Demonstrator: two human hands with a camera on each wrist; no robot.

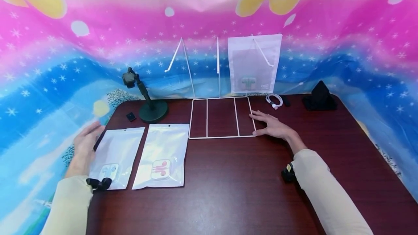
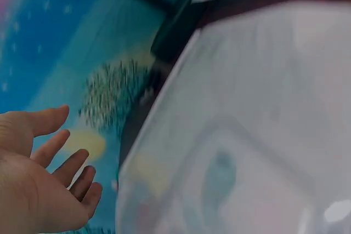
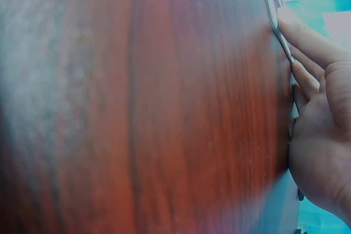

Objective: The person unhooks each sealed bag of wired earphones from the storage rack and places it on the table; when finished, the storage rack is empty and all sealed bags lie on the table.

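Note:
My left hand [image 1: 87, 144] is at the table's left edge, beside a white zip pouch [image 1: 119, 146] with light-blue earphones showing in it. In the left wrist view its fingers [image 2: 73, 168] are spread and hold nothing. Right of that pouch lies a second pouch [image 1: 168, 137], showing pink earphones. My right hand [image 1: 272, 126] rests at the right side of a white wire display rack [image 1: 222, 137], thumb at the front corner and fingertips on the side wire. A third pouch [image 1: 253, 55], with greenish earphones, hangs from the rack's right hook. The left hook [image 1: 173, 55] and middle hook [image 1: 218, 55] carry nothing.
Behind the pouches stands a dark green stand [image 1: 153, 110] with a small camera on its arm, beside a small black square [image 1: 131, 116]. At the back right are a coiled white cable [image 1: 274, 100] and a black holder [image 1: 320, 99]. A patterned curtain [image 1: 140, 28] surrounds the table.

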